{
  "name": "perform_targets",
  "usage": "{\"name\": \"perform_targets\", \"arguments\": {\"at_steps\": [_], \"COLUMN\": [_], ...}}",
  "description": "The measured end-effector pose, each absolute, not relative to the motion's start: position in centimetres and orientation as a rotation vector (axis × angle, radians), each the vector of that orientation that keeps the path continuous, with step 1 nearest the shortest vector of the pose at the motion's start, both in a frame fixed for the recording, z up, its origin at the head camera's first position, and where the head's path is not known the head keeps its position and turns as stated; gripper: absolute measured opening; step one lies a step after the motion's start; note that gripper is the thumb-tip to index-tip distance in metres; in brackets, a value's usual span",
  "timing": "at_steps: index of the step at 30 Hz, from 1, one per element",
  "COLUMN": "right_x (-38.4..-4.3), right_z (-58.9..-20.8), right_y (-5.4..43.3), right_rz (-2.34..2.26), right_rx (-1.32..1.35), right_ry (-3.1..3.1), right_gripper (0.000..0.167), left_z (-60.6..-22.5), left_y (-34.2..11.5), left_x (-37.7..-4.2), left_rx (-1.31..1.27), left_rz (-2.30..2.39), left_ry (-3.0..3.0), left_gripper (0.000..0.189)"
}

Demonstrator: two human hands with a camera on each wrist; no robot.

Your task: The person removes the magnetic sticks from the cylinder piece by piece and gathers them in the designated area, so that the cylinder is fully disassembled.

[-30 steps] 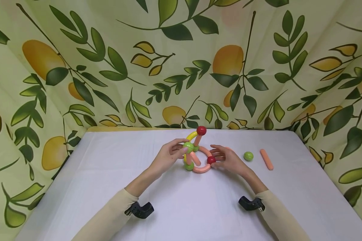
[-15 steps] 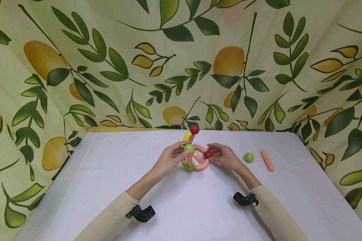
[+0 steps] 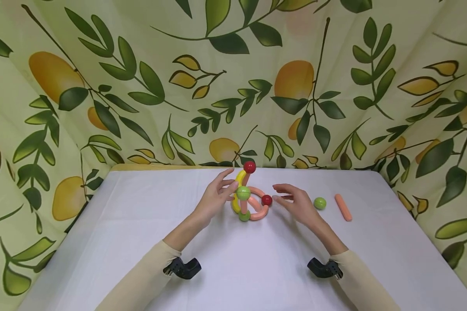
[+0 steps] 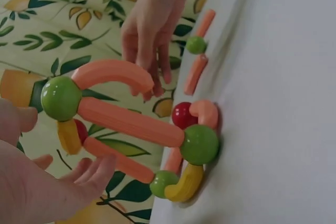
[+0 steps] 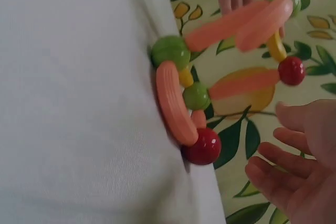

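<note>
Sleeves (image 3: 148, 272): nearest me, reaching inward over the table (image 3: 101, 233), a black camera (image 3: 182, 268) at each wrist.
My left hand (image 3: 212, 201): fingers loosely spread, holding nothing; just beside the build's left side, though I cannot tell whether a fingertip brushes it.
My right hand (image 3: 300, 207): thumb and fingers parted wide, holding nothing, a gap between it and the build.
Build (image 3: 243, 205): stands on the table between my hands, a ring of curved sticks below, two straight uprights above.
Upper green ball (image 3: 243, 192): tops the front upright, nearer my left hand.
Red base ball (image 3: 266, 200): on the ring's right, nearer my right hand.
Curved stick (image 4: 110, 72): held by the upper green ball at one end; its free end hangs over the ring, toward my right hand.
Red top ball (image 3: 249, 167): on the rear upright, joined by yellow.
Loose green ball (image 3: 320, 203): on the table, right of my right hand.
Loose stick (image 3: 343, 207): beyond that ball, rightward; the left wrist view shows another (image 4: 196, 74).
Curtain (image 3: 233, 86): behind everything.
</note>
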State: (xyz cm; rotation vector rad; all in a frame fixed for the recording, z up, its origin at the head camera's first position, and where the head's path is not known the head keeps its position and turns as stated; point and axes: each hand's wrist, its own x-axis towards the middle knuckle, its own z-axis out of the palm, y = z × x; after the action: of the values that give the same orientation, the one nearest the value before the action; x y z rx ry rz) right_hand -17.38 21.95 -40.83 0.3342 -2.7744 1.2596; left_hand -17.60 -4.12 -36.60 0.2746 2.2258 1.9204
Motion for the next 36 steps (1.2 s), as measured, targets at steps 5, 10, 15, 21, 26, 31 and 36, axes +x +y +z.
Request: {"name": "perform_targets", "arguments": {"at_steps": [5,10,15,21,26,31,36], "right_x": [-15.9,-14.8,-14.3,-14.0,-14.0,-14.0,-14.0], "right_z": [-39.8,-39.2,-39.2,-38.9,-38.8,-38.9,-38.8], "right_y": [20.5,19.2,18.2,17.5,17.3,17.3,17.3], "right_rz": [1.317,1.357,1.384,1.333,1.292,1.281,1.262], "right_rx": [0.351,0.481,0.658,0.68,0.67,0.661,0.651], "right_ry": [-2.71,-2.627,-2.522,-2.516,-2.535,-2.546,-2.549], "right_gripper": [0.034,0.034,0.041,0.045,0.035,0.03,0.029], "left_z": [-36.3,-36.2,-36.0,-35.8,-35.6,-35.6,-35.4], "left_y": [-3.9,-3.9,-4.0,-3.9,-3.7,-3.7,-3.7], "left_x": [-18.6,-19.1,-19.3,-19.5,-19.4,-19.3,-18.7], "left_rx": [0.178,0.111,0.079,0.087,0.076,0.113,0.198], "left_rz": [1.995,2.046,2.072,2.047,2.011,1.993,1.962], "left_ry": [2.097,1.983,1.919,1.952,2.019,2.035,2.031], "left_gripper": [0.052,0.051,0.053,0.051,0.046,0.047,0.051]}}
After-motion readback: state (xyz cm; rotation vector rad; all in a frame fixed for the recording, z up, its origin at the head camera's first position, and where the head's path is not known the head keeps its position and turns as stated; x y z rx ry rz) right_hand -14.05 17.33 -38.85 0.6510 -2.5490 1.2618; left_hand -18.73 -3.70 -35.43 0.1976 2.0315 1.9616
